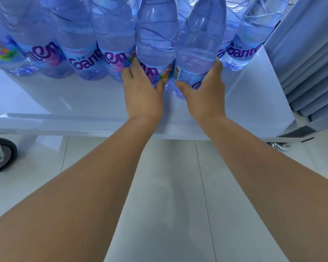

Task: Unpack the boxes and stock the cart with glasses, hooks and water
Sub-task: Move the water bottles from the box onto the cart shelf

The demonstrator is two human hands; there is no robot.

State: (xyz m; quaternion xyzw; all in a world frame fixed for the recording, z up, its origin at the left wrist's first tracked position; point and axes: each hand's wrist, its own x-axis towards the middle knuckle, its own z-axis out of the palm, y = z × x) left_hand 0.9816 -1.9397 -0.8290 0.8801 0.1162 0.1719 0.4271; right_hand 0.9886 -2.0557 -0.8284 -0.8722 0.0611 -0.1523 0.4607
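Two water bottles being held on cart shelf [83,103]: left bottle [155,44] gripped by L hand [140,91], right bottle [199,48] by R hand [203,93], both touching bottle row [74,40].

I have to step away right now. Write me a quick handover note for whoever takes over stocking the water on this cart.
Left hand: grips the left front bottle low on its label.
Right hand: grips the right front bottle near its base; this one leans left against the other.
Both bottles stand on the white cart shelf, in front of a row of water bottles already stocked.
Done: a good part of the water is on the cart.
Left: straighten and release these two. Glasses, hooks and boxes are out of view, so check them.
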